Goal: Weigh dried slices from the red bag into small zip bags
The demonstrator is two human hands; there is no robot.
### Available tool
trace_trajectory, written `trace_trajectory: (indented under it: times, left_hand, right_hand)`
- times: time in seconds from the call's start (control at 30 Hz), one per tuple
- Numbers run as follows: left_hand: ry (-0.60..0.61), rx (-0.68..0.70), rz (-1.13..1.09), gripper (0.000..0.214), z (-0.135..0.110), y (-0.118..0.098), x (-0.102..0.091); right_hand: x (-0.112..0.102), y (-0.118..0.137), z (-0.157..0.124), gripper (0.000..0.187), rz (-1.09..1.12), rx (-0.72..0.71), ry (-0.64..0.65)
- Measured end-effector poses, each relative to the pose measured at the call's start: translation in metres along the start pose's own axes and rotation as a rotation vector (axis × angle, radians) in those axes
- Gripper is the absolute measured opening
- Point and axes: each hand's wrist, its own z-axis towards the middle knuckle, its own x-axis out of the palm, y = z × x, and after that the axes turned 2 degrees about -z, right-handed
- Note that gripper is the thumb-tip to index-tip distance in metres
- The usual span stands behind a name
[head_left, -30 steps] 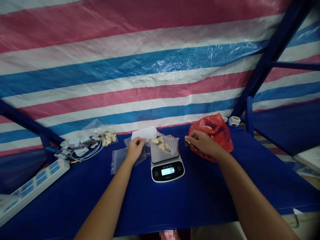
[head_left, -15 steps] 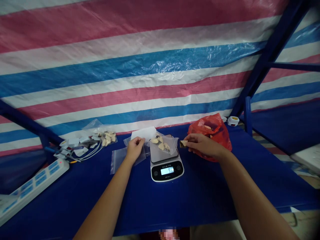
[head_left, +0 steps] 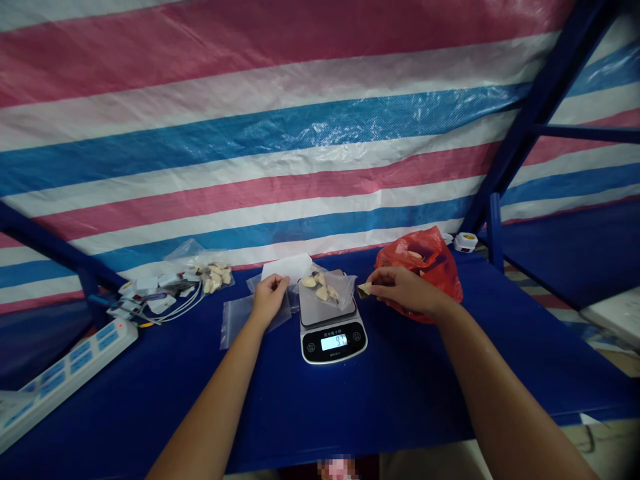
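Note:
A digital kitchen scale (head_left: 332,341) stands in the middle of the blue table, its display lit with a small reading. On its pan lies a clear plastic bag (head_left: 327,293) holding pale slices. My right hand (head_left: 406,291) pinches one pale slice (head_left: 365,289) just right of that bag, above the table. My left hand (head_left: 270,301) is closed on a clear zip bag (head_left: 245,322) left of the scale, next to a white paper slip (head_left: 287,267). A red plastic bag (head_left: 423,270) sits behind my right hand.
Left of my hands lie a clear bag of pale slices (head_left: 215,277), white labels and cables (head_left: 150,297). A white power strip (head_left: 65,367) runs along the left table edge. A tape roll (head_left: 466,241) stands back right. A striped tarp and blue steel frame (head_left: 530,127) close off the back.
My right hand has moved left toward the scale with the slice. The scale's reading has risen since the oldest frame. My left hand has hardly moved.

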Motion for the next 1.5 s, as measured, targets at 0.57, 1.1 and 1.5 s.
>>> trace_trajectory:
  times: [0.57, 1.1, 1.5]
  left_hand:
    - [0.005, 0.004, 0.004, 0.041, 0.0, -0.001, 0.0]
    - [0.0, 0.005, -0.045, 0.041, 0.0, -0.003, 0.0]
    - [0.113, -0.045, -0.191, 0.038, -0.003, -0.015, 0.001]
  right_hand:
    - [0.008, 0.005, 0.003, 0.032, -0.006, 0.074, -0.068]
    - [-0.034, -0.001, -0.006, 0.043, -0.155, 0.056, -0.499]
    - [0.046, 0.005, 0.019, 0.031, 0.079, -0.103, -0.184]
